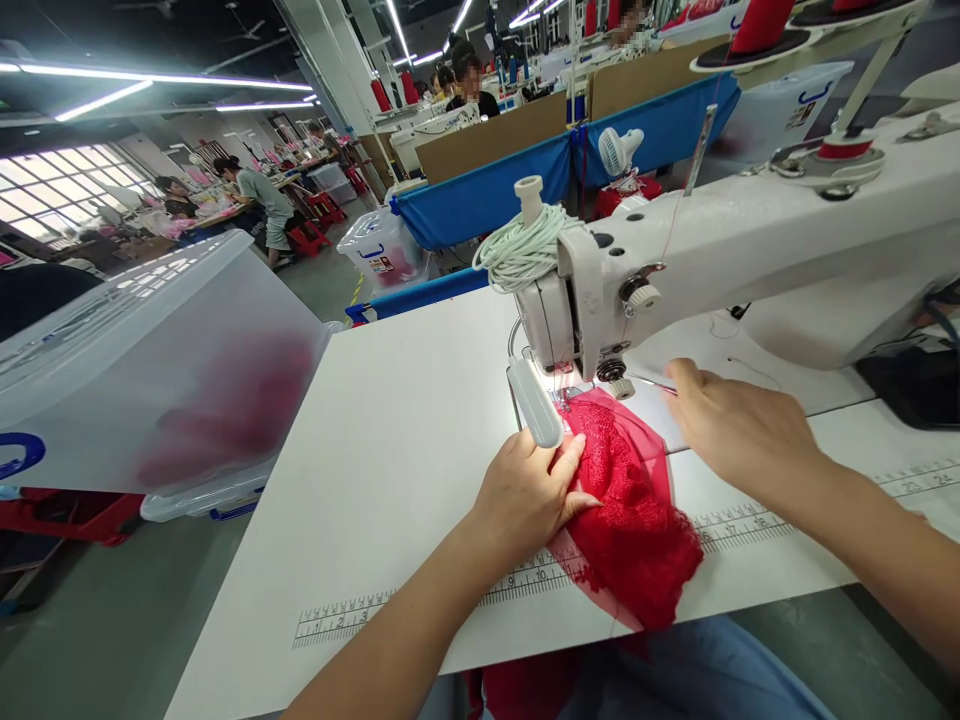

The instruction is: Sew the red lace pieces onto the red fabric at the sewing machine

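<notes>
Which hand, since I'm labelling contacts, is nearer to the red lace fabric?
Left. The left hand touches the red lace fabric along its left side; the right hand is off it, to its upper right.

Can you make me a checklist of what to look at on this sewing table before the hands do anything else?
1. Left hand on the red lace fabric: ok, its fingers rest on the fabric's left side.
2. Fabric lying flat: not ok, the lace is bunched up.
3. Fabric at the presser foot: ok, its top end reaches there; whether it's clamped, cannot tell.
4. Right hand away from the foot: ok, it's off to the right.
5. Right hand free: not ok, it holds a thin metal tool.
6. Needle threaded: cannot tell, too small to see.
</notes>
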The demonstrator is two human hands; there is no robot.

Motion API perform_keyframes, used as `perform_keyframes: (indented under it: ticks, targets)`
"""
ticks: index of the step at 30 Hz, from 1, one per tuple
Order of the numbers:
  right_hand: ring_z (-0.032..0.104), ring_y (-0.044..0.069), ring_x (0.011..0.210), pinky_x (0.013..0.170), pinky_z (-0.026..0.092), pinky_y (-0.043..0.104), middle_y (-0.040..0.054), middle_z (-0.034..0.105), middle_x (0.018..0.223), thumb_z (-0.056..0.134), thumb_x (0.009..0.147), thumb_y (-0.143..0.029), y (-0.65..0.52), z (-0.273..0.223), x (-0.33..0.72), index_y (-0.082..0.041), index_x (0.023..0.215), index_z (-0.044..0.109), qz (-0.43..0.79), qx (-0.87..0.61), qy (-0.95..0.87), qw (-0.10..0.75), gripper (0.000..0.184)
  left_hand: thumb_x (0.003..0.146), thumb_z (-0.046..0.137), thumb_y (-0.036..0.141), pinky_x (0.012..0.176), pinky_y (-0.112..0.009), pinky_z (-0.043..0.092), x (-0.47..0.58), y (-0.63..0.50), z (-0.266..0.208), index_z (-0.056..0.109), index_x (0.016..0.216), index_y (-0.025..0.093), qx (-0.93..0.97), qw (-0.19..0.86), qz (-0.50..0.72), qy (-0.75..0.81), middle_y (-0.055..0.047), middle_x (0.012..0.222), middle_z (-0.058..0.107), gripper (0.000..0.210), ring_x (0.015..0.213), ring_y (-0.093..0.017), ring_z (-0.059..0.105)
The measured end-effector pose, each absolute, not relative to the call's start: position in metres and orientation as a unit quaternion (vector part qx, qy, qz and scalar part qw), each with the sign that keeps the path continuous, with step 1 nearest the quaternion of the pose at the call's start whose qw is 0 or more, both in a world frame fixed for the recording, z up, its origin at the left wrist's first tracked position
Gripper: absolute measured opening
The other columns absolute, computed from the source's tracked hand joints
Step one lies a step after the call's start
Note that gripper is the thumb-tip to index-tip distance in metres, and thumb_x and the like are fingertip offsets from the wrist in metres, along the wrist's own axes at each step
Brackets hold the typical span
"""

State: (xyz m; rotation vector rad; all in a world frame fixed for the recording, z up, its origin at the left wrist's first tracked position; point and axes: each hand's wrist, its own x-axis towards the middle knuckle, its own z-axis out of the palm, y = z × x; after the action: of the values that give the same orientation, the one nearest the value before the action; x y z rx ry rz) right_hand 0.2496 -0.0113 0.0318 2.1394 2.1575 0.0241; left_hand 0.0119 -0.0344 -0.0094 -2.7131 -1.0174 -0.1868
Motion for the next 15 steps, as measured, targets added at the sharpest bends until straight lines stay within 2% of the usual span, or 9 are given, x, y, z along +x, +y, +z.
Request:
perform_keyframes:
  ticks: [2, 4, 7, 9, 11, 13, 15]
  targets:
    - [0.064, 0.026, 0.073, 0.047, 0.024, 0.029, 0.0117, 0.066, 0.081, 0.037, 0.096, -0.014, -0.015, 0.024, 0.266, -0.013, 0.099, 0.055, 0.074, 0.706, 0.701, 0.062, 0.019, 0.099, 0.035, 0.057, 0.079, -0.044, 0.051, 0.012, -0.034, -0.009, 0.053, 0.135, 0.006, -0.928, 0.114, -0.065, -0.349, -0.024, 0.122, 0.063, 0.065, 0.102, -0.032, 0.062]
    - [0.064, 0.028, 0.074, 0.047, 0.029, 0.030, 0.0152, 0.066, 0.084, 0.037, 0.097, -0.016, -0.016, 0.015, 0.278, -0.012, 0.092, 0.059, 0.140, 0.683, 0.716, 0.042, 0.023, 0.098, 0.036, 0.057, 0.077, -0.042, 0.051, 0.012, -0.035, -0.009, 0.052, 0.136, 0.007, -0.927, 0.106, -0.066, -0.354, -0.024, 0.120, 0.063, 0.064, 0.103, -0.032, 0.061]
    - [0.064, 0.030, 0.080, 0.057, 0.043, 0.039, 0.0210, 0.067, 0.105, 0.042, 0.093, -0.013, -0.015, 0.007, 0.278, -0.010, 0.095, 0.064, 0.226, 0.567, 0.789, -0.071, 0.023, 0.098, 0.035, 0.058, 0.078, -0.042, 0.050, 0.013, -0.036, -0.007, 0.053, 0.135, 0.008, -0.925, 0.098, -0.066, -0.362, -0.022, 0.115, 0.065, 0.065, 0.103, -0.031, 0.061]
    - [0.063, 0.029, 0.093, 0.069, 0.048, 0.042, 0.0183, 0.065, 0.117, 0.042, 0.090, -0.007, -0.013, 0.006, 0.268, -0.012, 0.104, 0.065, 0.196, 0.418, 0.871, -0.168, 0.028, 0.098, 0.032, 0.059, 0.075, -0.040, 0.050, 0.014, -0.037, -0.005, 0.054, 0.133, 0.009, -0.923, 0.100, -0.070, -0.366, -0.020, 0.109, 0.067, 0.065, 0.095, -0.029, 0.062]
    - [0.061, 0.025, 0.103, 0.079, 0.050, 0.039, 0.0137, 0.067, 0.116, 0.040, 0.089, -0.004, -0.009, 0.005, 0.254, -0.015, 0.109, 0.065, 0.111, 0.267, 0.930, -0.226, 0.034, 0.098, 0.028, 0.062, 0.069, -0.037, 0.049, 0.014, -0.037, -0.003, 0.058, 0.128, 0.009, -0.919, 0.098, -0.081, -0.372, -0.018, 0.104, 0.067, 0.068, 0.084, -0.027, 0.062]
    - [0.061, 0.021, 0.100, 0.080, 0.050, 0.035, 0.0107, 0.070, 0.108, 0.042, 0.089, -0.004, -0.005, 0.002, 0.242, -0.015, 0.108, 0.065, 0.036, 0.205, 0.946, -0.248, 0.032, 0.096, 0.026, 0.065, 0.066, -0.036, 0.048, 0.014, -0.037, -0.001, 0.061, 0.124, 0.010, -0.918, 0.097, -0.088, -0.374, -0.018, 0.104, 0.067, 0.071, 0.078, -0.025, 0.061]
    - [0.061, 0.020, 0.093, 0.077, 0.051, 0.034, 0.0095, 0.070, 0.103, 0.042, 0.087, -0.003, -0.002, -0.004, 0.237, -0.015, 0.101, 0.065, -0.010, 0.210, 0.941, -0.265, 0.030, 0.096, 0.027, 0.065, 0.068, -0.037, 0.048, 0.013, -0.037, 0.001, 0.059, 0.127, 0.010, -0.919, 0.100, -0.085, -0.371, -0.018, 0.108, 0.066, 0.071, 0.082, -0.026, 0.061]
